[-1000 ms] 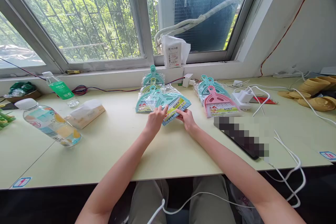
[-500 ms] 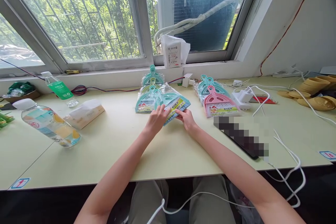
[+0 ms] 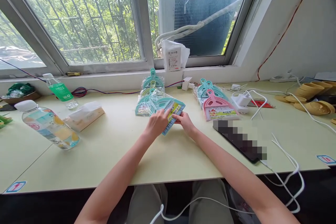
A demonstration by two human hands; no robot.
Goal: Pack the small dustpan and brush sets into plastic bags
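Note:
A teal dustpan-and-brush set (image 3: 175, 109) in clear wrap, with a yellow-green label, is tilted between my hands. My right hand (image 3: 184, 122) grips its right edge, thumb on top. My left hand (image 3: 158, 121) lies over its left side, with fingers on the wrapped surface. Just behind, a stack of similar teal sets (image 3: 143, 106) rests on the table, handles pointing to the window. To the right, a pink set (image 3: 219, 106) overlaps wrapped teal sets (image 3: 206, 87).
Left are a large bottle (image 3: 51, 126), a green-labelled bottle (image 3: 61, 92) and a tissue pack (image 3: 88, 115). A dark, partly pixelated device (image 3: 236, 140) lies right of my forearm. White cables (image 3: 291, 157), a power adapter (image 3: 241, 102) and tan cups (image 3: 311, 91) are farther right.
The held set has shifted slightly left and toward me, along with my hands. The camera view has tilted up a little.

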